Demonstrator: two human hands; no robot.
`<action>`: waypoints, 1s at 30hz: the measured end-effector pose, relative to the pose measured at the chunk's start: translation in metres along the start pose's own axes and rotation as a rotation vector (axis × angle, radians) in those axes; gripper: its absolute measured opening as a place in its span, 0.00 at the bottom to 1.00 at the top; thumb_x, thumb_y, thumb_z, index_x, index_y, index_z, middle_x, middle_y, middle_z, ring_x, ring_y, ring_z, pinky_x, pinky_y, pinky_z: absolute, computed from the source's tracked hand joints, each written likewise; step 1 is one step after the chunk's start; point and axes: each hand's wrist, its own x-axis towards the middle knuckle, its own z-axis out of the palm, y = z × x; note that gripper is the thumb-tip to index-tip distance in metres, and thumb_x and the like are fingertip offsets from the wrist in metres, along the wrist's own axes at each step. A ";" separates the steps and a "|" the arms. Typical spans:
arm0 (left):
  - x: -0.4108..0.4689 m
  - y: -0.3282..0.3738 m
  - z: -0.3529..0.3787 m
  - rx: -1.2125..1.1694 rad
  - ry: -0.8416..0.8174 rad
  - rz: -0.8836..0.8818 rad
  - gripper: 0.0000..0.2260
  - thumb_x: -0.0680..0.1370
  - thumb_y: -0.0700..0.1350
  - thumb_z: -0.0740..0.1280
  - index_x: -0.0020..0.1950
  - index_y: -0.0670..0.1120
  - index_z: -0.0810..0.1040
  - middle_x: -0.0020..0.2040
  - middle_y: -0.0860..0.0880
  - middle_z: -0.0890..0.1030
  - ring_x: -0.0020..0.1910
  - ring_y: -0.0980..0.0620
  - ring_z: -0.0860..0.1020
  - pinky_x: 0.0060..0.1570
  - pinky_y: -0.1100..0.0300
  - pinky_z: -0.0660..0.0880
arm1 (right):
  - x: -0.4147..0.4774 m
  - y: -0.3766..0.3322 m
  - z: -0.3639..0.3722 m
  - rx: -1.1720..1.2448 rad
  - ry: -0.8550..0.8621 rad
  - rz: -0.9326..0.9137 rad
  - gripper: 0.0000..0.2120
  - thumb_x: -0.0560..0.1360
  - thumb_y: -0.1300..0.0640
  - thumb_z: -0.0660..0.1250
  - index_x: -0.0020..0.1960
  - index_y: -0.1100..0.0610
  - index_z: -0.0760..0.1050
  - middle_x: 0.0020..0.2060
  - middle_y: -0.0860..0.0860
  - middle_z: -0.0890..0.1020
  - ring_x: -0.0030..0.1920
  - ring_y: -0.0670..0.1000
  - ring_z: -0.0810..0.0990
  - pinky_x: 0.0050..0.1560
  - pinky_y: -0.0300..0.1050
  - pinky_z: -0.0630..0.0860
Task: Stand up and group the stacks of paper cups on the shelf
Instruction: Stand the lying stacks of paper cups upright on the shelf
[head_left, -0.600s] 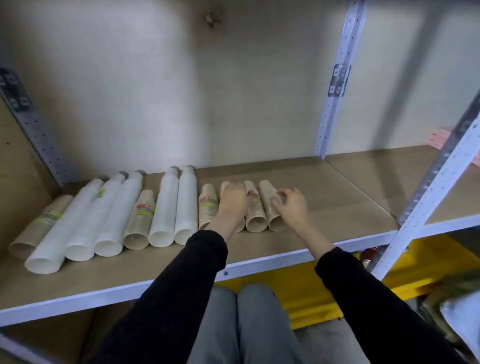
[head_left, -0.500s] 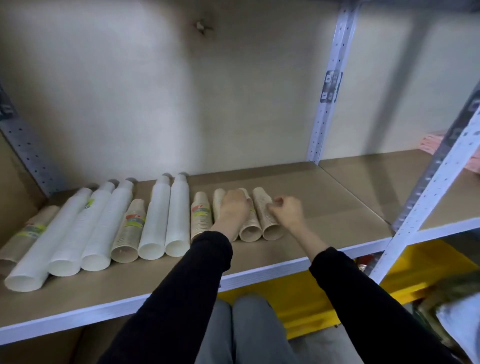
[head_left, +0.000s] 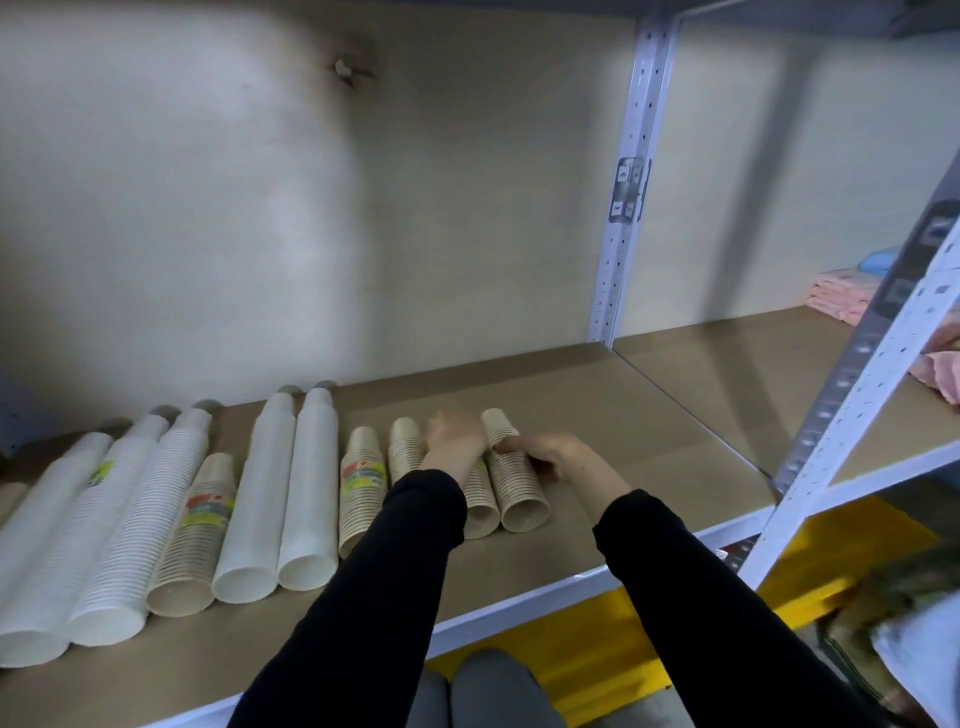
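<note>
Stacks of paper cups lie on their sides in a row on the wooden shelf (head_left: 597, 415). Long white stacks (head_left: 111, 530) fill the left, then a labelled brown stack (head_left: 200, 540), two more white stacks (head_left: 311, 493) and several short brown stacks (head_left: 362, 493). My left hand (head_left: 454, 434) lies over one of the brown stacks (head_left: 480, 506), fingers curled round it and partly blurred. My right hand (head_left: 545, 452) grips the rightmost brown stack (head_left: 517, 491) from its right side.
A white metal upright (head_left: 631, 208) stands at the back and another (head_left: 852, 395) at the front right. Pink folded cloths (head_left: 841, 299) lie on the neighbouring shelf. A yellow bin (head_left: 587, 654) sits below the shelf's white front edge (head_left: 519, 608).
The view has risen and come closer to the shelf. Both hands stay on the right-hand brown stacks; my right hand's fingers have closed further over the rightmost stack.
</note>
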 end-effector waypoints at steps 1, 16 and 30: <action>0.001 -0.001 -0.004 -0.030 -0.021 0.002 0.17 0.80 0.47 0.60 0.66 0.42 0.71 0.69 0.43 0.72 0.69 0.44 0.69 0.67 0.54 0.67 | 0.001 0.002 -0.001 0.030 -0.011 0.002 0.17 0.71 0.57 0.70 0.56 0.65 0.74 0.46 0.58 0.81 0.35 0.52 0.81 0.32 0.42 0.77; 0.006 0.063 -0.005 -0.813 0.290 0.242 0.21 0.69 0.41 0.73 0.59 0.36 0.74 0.58 0.39 0.77 0.59 0.43 0.76 0.53 0.58 0.71 | -0.012 -0.030 -0.100 -0.040 0.709 -0.410 0.20 0.67 0.60 0.73 0.57 0.66 0.76 0.55 0.60 0.81 0.55 0.58 0.80 0.45 0.41 0.72; 0.015 0.073 0.037 -0.908 0.357 0.289 0.26 0.70 0.39 0.73 0.64 0.36 0.67 0.62 0.39 0.71 0.59 0.43 0.74 0.56 0.58 0.69 | 0.020 0.006 -0.109 0.048 0.838 -0.464 0.26 0.62 0.61 0.76 0.56 0.65 0.71 0.55 0.62 0.78 0.55 0.60 0.77 0.57 0.57 0.74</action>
